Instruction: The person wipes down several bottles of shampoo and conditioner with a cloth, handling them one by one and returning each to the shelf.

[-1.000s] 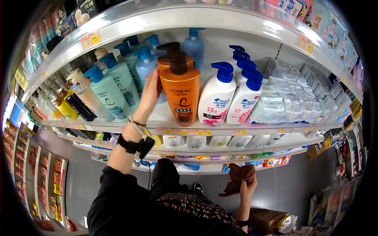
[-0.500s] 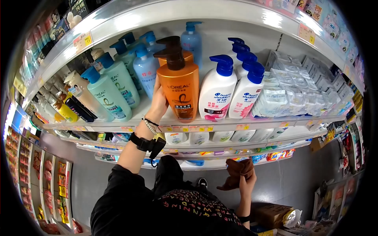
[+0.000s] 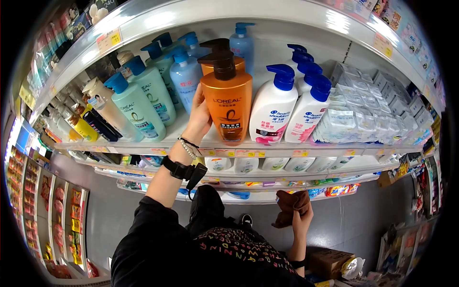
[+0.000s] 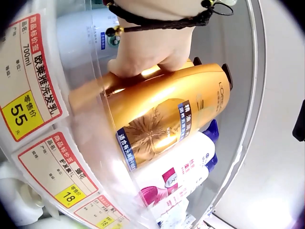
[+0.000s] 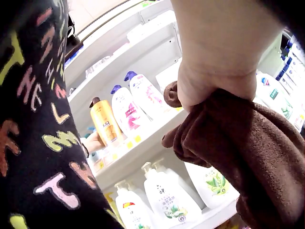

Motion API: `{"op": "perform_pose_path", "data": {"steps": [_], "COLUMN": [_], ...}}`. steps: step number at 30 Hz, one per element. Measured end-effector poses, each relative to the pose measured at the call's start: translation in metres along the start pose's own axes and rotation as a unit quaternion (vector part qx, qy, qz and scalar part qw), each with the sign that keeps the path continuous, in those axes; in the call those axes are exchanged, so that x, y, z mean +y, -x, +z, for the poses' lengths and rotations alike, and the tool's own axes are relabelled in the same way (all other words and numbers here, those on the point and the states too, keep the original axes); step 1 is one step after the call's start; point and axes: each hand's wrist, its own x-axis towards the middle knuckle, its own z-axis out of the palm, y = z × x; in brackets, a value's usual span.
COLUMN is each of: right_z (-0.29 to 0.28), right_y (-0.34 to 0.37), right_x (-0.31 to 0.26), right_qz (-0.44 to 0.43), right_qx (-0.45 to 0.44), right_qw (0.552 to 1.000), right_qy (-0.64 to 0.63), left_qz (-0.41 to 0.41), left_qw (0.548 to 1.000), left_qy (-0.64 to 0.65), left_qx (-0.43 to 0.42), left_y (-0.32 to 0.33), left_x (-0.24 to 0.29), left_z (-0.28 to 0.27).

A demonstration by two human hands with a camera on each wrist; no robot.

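Note:
A large orange pump shampoo bottle (image 3: 226, 106) with a brown pump stands at the shelf's front, with a similar one behind it. My left hand (image 3: 201, 114) rests along the left side of the front bottle. In the left wrist view, this hand (image 4: 152, 45) reaches in at the two orange bottles (image 4: 167, 114), its fingertips hidden. Held low near my body, my right hand (image 3: 302, 221) grips a crumpled brown cloth (image 3: 289, 205). The cloth (image 5: 259, 138) hangs in folds below that hand in the right wrist view.
White pump bottles (image 3: 274, 105) with blue tops stand right of the orange ones; wrapped white packs (image 3: 337, 125) lie beyond. Blue bottles (image 3: 186, 79) and pale green bottles (image 3: 135, 112) crowd the left. Price tags line the shelf edge (image 3: 279, 151). A cardboard box (image 3: 327, 262) sits on the floor.
My left hand has slid down the orange bottle's left side from near its shoulder, uncovering more of the blue bottle. The right hand still holds the cloth low down.

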Motion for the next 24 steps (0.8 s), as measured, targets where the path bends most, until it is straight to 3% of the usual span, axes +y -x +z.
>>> {"op": "perform_pose_path", "data": {"steps": [4,6,9,16,19,21,24], "right_z": [0.003,0.004,0.002,0.002,0.001,-0.001,-0.005], "right_y": [0.001,0.0,-0.001,0.0,0.001,0.002,0.002], "right_x": [0.001,0.003,0.012,0.006,0.007,0.006,0.004], "right_qz": [-0.007,0.005,-0.014,-0.008,-0.016,-0.014,-0.01], "right_qx": [-0.006,-0.01,-0.032,-0.033,-0.012,-0.008,-0.013], "right_qw": [1.0,1.0,0.999,0.999,1.0,1.0,1.0], "right_qy": [0.003,-0.01,0.006,0.002,0.0,0.012,0.011], "left_qz": [0.022,-0.038,-0.036,-0.052,-0.022,0.045,0.11], "left_qw": [1.0,0.997,0.997,0.996,0.999,0.993,0.993], "left_qy": [0.009,0.033,0.028,0.04,-0.022,-0.1,-0.03], "left_qx": [0.002,0.055,0.068,0.054,0.044,0.035,0.035], "left_y": [-0.001,-0.002,-0.002,-0.004,0.002,0.006,0.034], "left_x": [-0.005,-0.005,-0.016,-0.026,-0.026,-0.022,-0.006], "left_z": [0.0,-0.002,-0.005,-0.015,-0.016,-0.021,-0.018]}}
